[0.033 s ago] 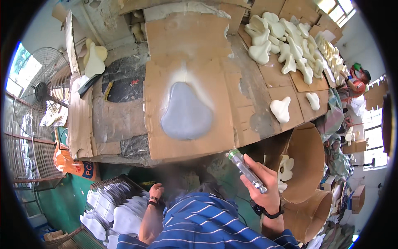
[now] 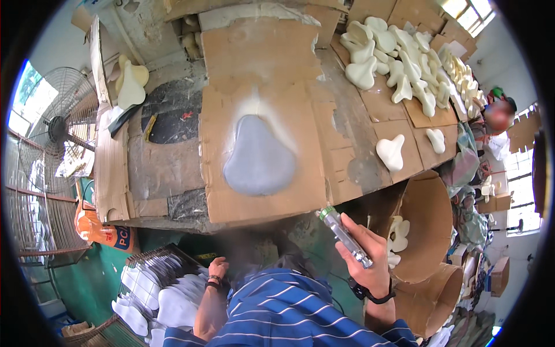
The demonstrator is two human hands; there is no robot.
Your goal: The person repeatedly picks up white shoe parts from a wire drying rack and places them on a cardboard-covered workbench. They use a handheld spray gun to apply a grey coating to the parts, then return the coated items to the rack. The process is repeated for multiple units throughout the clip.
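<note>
A green-ended metal tool (image 2: 347,238) is gripped by the right hand (image 2: 373,254), with its fingers (image 2: 359,230) wrapped around the body. The green end is pointed up and to the left, just off the near edge of the desk (image 2: 167,173). The left hand (image 2: 218,268) is held low, its fingers loosely curled; whether anything is held in them cannot be told.

A grey saddle-shaped piece (image 2: 259,156) is laid on a cardboard sheet (image 2: 263,63), ahead and to the left of the right fingers, apart from them. Pale flat pieces (image 2: 176,298) are stacked in a wire rack just left of and below the left fingers. A cardboard drum (image 2: 433,214) with cream pieces inside is stood right of the right fingers; a heap of cream pieces (image 2: 399,58) is set well beyond them, ahead and to the right.

Compared with the earlier frame, both hands, the tool and the grey piece are found practically unmoved. A co-worker (image 2: 498,117), far to the right of the right fingers, is now shown blurred where sharper outlines were recorded before.
</note>
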